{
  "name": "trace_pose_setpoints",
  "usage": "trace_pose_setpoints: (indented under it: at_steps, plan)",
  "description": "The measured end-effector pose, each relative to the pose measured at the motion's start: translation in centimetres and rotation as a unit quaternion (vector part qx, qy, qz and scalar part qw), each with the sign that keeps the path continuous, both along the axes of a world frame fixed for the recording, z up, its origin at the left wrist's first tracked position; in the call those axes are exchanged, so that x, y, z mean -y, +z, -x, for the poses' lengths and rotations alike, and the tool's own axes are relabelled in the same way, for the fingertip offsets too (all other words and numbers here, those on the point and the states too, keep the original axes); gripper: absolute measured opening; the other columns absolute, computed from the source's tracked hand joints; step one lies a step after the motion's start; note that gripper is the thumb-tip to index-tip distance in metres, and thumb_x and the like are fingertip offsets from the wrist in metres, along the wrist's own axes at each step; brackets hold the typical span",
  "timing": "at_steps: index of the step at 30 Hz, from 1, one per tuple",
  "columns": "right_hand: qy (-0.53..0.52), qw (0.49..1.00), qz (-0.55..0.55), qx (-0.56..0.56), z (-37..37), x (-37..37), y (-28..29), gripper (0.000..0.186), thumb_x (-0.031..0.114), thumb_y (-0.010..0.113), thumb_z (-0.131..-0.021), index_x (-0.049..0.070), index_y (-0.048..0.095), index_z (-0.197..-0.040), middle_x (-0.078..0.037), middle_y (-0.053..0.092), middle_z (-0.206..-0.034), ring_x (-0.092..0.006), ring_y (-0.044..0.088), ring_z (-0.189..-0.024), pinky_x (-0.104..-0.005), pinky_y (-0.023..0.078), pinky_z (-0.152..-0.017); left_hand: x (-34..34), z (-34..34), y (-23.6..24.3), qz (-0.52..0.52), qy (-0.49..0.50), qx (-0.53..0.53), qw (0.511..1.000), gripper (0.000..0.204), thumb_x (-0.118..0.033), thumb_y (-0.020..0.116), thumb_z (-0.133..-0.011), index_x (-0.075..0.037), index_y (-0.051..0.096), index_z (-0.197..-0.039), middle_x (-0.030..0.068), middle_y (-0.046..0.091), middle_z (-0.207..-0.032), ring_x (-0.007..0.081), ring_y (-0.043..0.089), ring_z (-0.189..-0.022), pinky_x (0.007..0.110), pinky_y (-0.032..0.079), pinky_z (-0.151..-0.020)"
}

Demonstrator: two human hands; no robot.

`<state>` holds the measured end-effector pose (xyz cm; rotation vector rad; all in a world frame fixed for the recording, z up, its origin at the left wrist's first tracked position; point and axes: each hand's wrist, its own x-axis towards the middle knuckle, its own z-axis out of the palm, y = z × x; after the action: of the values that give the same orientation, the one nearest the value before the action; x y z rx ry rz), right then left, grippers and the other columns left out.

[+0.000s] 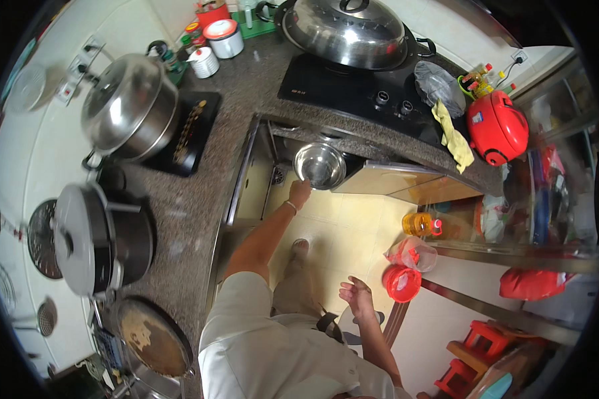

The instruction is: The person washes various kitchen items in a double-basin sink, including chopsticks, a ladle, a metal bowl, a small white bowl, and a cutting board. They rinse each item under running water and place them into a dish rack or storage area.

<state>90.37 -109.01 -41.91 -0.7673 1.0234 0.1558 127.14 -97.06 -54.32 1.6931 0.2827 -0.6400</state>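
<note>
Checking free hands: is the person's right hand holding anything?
No: the right hand is open and empty, while the left hand grips the steel bowl.

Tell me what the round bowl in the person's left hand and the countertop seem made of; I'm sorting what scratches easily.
The round silvery bowl, held at its rim by the left hand, looks like polished stainless steel: bright, mirror-like reflections inside. The grey speckled countertop looks like polished granite or a similar stone, judging by its fine dark-and-light flecks and soft sheen, though a speckled composite cannot be ruled out.
</note>
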Motion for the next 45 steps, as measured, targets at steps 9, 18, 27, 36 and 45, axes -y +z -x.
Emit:
trace_pose_setpoints:
  at_steps: [9,18,27,36,45]
  plan:
    - [-0.006,0.998,0.062,0.032,-8.7,1.8,-1.2,0.037,0.028,0.047,-0.096,-0.002,0.048,-0.118,-0.018,0.064,-0.089,-0.0250,0.064,-0.071,-0.0357,0.055,-0.066,9.7,-15.8,-9.6,-0.048,-0.008,-0.003,0.999,0.037,-0.031,0.044,-0.089,-0.003,0.064,-0.075,0.0163,0.064,-0.074,0.0294,0.062,-0.071,0.041,0.048,-0.062]
    - [0.005,0.999,0.037,-0.036,-6.0,1.0,-2.7,0.046,0.028,0.049,-0.093,-0.006,0.043,-0.123,-0.023,0.062,-0.096,-0.0289,0.065,-0.077,-0.0387,0.055,-0.069,12.0,-17.7,-10.1,0.081,0.048,-0.137,0.986,0.015,-0.019,0.047,-0.092,-0.011,0.054,-0.102,0.0072,0.060,-0.077,0.0189,0.056,-0.056,0.030,0.050,-0.047]
    - [0.085,0.995,0.050,0.000,-6.6,1.8,-2.7,0.039,0.030,0.049,-0.095,-0.001,0.048,-0.118,-0.018,0.064,-0.089,-0.0234,0.064,-0.069,-0.0366,0.055,-0.066,1.9,1.6,-8.3,0.250,0.030,-0.213,0.944,0.012,-0.015,0.054,-0.086,-0.007,0.055,-0.076,0.0027,0.052,-0.059,0.0129,0.048,-0.045,0.027,0.038,-0.038]
    - [0.243,0.967,0.053,0.062,0.3,0.1,-2.8,0.028,0.026,0.045,-0.096,0.004,0.050,-0.112,-0.012,0.064,-0.084,-0.0185,0.062,-0.064,-0.0309,0.054,-0.060,-14.2,32.3,9.2,0.102,0.090,-0.010,0.991,0.018,-0.018,0.050,-0.093,-0.003,0.060,-0.094,0.0003,0.054,-0.069,0.0087,0.049,-0.056,0.024,0.042,-0.050]
    - [0.476,0.879,-0.017,0.016,12.9,-8.6,-1.4,0.029,0.023,0.043,-0.094,0.003,0.049,-0.114,-0.015,0.064,-0.085,-0.0225,0.063,-0.067,-0.0293,0.050,-0.050,-27.0,56.0,15.7,0.001,0.408,0.179,0.895,0.019,-0.018,0.050,-0.095,-0.002,0.060,-0.097,0.0005,0.059,-0.075,0.0072,0.053,-0.061,0.023,0.045,-0.053]
